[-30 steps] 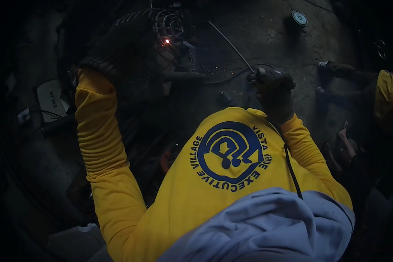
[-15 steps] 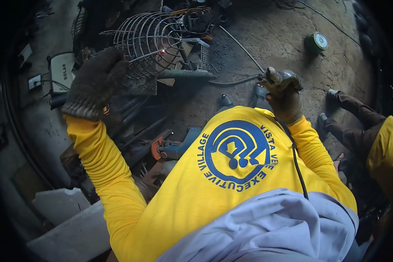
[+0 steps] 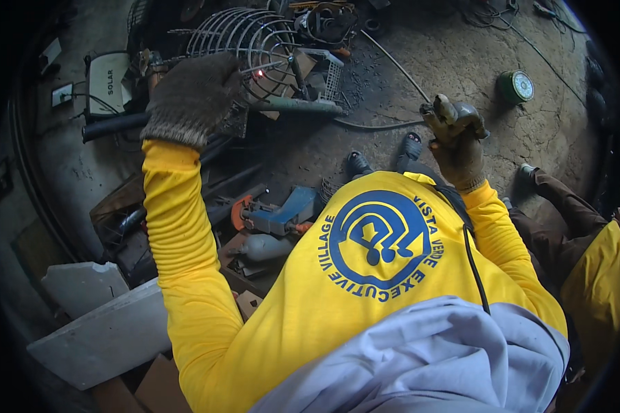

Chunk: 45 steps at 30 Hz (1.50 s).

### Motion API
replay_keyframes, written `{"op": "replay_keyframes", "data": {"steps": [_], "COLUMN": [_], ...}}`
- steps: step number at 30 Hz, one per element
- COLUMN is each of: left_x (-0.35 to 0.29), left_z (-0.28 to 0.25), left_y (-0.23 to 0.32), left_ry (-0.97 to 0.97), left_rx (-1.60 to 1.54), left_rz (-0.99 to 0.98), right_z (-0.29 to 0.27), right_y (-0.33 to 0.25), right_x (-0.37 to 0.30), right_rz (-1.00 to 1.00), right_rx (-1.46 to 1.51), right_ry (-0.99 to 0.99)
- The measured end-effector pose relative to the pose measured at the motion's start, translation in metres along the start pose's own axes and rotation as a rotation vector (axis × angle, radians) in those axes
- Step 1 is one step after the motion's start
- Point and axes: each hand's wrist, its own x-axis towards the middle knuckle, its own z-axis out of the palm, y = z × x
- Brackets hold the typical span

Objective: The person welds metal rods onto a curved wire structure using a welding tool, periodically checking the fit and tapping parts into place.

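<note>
At the upper left, my left hand, in a dark knit glove, is closed at the near side of a round cage of bent metal bars. A thin metal rod runs from its fingers across the bars; the glove hides the grip. A small red-hot spot glows beside the rod. My right hand, also gloved, is closed round a welding electrode holder, mostly hidden by the fingers. A long thin electrode points up and left from it, away from the cage. A cable runs towards this hand.
A white plastic crate stands right of the cage, behind a greenish bar. A green round tin sits on the concrete floor. The white welding machine is at left. A blue-and-orange tool lies nearer. Another person is at right.
My left hand has moved right and closer to the glowing spot, covering more of the rod. My right hand still holds the electrode holder in nearly the same pose. The whole view has shifted slightly.
</note>
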Motion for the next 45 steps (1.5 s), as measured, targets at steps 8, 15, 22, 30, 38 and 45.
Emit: {"op": "replay_keyframes", "data": {"steps": [8, 15, 22, 30, 38, 45], "left_x": [0.004, 0.020, 0.046, 0.081, 0.089, 0.091], "left_z": [0.013, 0.007, 0.014, 0.027, 0.022, 0.015], "left_y": [-0.037, -0.056, -0.059, -0.042, -0.045, -0.044], "left_ry": [-0.106, -0.176, -0.177, -0.189, -0.186, -0.159], "left_rx": [-0.070, 0.048, 0.126, 0.133, 0.056, 0.039], "left_rz": [-0.047, -0.077, 0.060, 0.111, 0.213, 0.319], "right_z": [-0.001, 0.017, 0.041, 0.057, 0.094, 0.092], "right_y": [-0.011, -0.015, -0.037, -0.053, -0.096, -0.125], "right_x": [0.003, -0.009, 0.002, -0.003, -0.010, -0.008], "right_rz": [-0.072, 0.051, -0.077, 0.043, 0.154, 0.119], "right_rx": [0.155, 0.119, 0.355, 0.525, 0.680, 0.667], "right_ry": [-0.040, -0.295, -0.023, 0.047, 0.014, 0.141]}}
